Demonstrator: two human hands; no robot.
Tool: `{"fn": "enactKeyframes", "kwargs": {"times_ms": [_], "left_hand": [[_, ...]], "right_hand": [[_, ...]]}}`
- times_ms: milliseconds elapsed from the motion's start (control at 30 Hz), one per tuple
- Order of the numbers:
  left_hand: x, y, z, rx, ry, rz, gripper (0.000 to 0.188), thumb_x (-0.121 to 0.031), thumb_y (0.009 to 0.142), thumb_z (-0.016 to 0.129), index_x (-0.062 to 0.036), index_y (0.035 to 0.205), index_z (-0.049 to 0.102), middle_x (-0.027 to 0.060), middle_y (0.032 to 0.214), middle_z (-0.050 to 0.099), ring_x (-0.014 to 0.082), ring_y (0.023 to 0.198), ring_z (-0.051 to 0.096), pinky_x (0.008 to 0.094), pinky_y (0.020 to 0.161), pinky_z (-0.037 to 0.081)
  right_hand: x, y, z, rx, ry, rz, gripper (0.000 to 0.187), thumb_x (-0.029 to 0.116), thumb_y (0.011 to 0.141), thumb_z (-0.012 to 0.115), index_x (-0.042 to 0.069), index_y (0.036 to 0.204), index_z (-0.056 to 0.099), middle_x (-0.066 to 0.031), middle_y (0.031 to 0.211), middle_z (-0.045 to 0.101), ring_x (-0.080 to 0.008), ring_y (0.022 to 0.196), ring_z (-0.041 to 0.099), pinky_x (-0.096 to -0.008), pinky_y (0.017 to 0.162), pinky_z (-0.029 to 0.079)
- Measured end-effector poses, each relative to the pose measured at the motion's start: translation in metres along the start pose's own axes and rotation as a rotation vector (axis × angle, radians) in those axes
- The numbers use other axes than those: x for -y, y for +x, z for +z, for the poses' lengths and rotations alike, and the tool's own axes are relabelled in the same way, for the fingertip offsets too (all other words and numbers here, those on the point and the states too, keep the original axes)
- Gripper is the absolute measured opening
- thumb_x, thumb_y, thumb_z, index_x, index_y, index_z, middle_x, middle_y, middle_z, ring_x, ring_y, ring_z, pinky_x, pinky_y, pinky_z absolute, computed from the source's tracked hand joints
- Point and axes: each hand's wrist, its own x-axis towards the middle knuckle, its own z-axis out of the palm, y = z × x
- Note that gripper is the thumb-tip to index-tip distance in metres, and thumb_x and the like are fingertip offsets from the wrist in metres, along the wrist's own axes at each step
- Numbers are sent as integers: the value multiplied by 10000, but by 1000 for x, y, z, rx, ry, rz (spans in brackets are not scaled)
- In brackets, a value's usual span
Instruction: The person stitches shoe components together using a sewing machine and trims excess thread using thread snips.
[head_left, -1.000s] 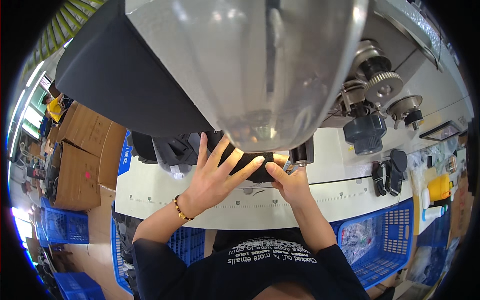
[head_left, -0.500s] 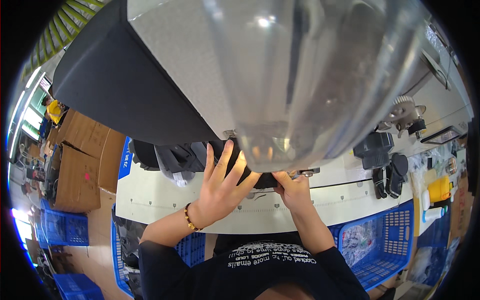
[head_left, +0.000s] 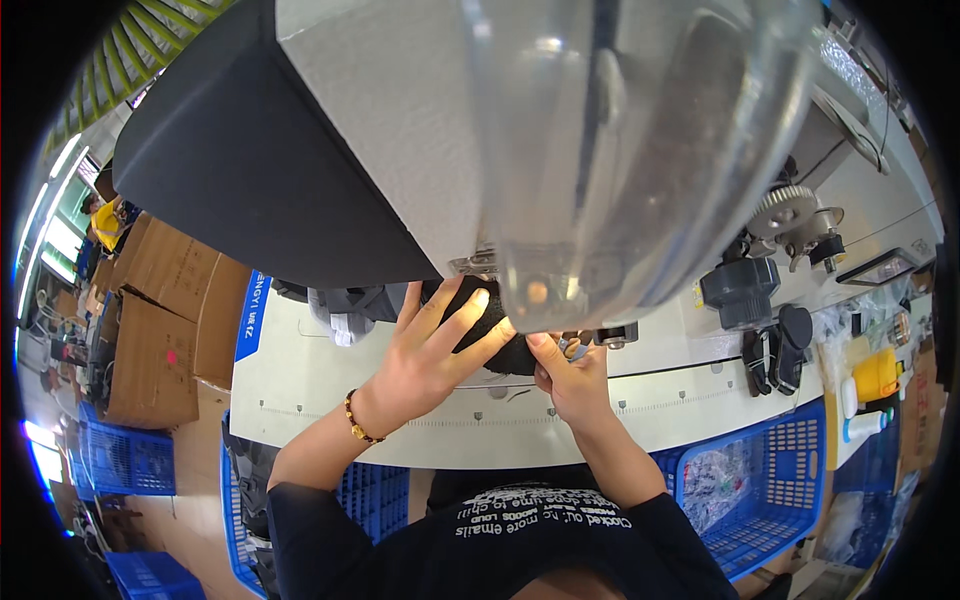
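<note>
head view: looks like guiding black fabric piece (head_left: 513, 358) at sewing machine head (head_left: 390, 130), probably lining up or steadying for stitching; cannot see needle behind clear guard (head_left: 650, 230). next move probably calls for small, even push or turn, fingertips well out from under guard. presses palm-down with left hand (head_left: 418, 365), fingers apart and fanned over piece, wrist angled in from lower left, beaded bracelet (head_left: 357, 430) on it. pinches near right edge of piece with right hand (head_left: 580, 385), thumb on top, other fingers curled and partly hidden. cannot make out small grey-blue item (head_left: 573, 348) by right fingers. brings both forearms inward over white worktable (head_left: 310, 375). has piece between both hands, partly covered by left fingers, to right of grey and black fabric pieces (head_left: 350, 312).
</note>
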Motion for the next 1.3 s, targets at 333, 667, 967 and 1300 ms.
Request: {"fn": "enactKeyframes", "kwargs": {"times_ms": [333, 667, 967, 1300], "left_hand": [[11, 2, -3, 85, -129, -32, 512, -21, 549, 637, -233, 1014, 621, 51, 1048, 522, 312, 1022, 499, 507, 888, 361], [30, 5, -3, 142, -186, -7, 472, -33, 627, 588, -280, 1028, 614, 49, 987, 575, 282, 957, 532, 392, 852, 395], [53, 6, -2, 255, -217, 33, 409, -101, 721, 586, -303, 1076, 575, 30, 968, 593, 173, 825, 583, 260, 678, 500], [71, 7, 24, -117, -258, 187, 307, -74, 670, 626, -154, 966, 642, 36, 942, 620, 166, 808, 595, 246, 722, 486]], "right_hand": [[-2, -1, 5, -26, -24, 39, 140, 119, 798, 598, 51, 685, 549, 54, 506, 464, -9, 409, 392, -164, 358, 284], [-3, -1, 17, -51, -74, 19, 267, 145, 816, 588, 78, 571, 503, 75, 477, 419, 1, 402, 322, -190, 362, 221], [-7, 3, 29, -96, -146, -44, 309, 170, 818, 592, 85, 545, 476, 77, 488, 414, -1, 441, 329, -197, 391, 235], [11, 6, 10, 34, -430, -160, 167, 116, 766, 620, 32, 641, 548, 50, 529, 462, -15, 485, 390, -190, 436, 301]]}}
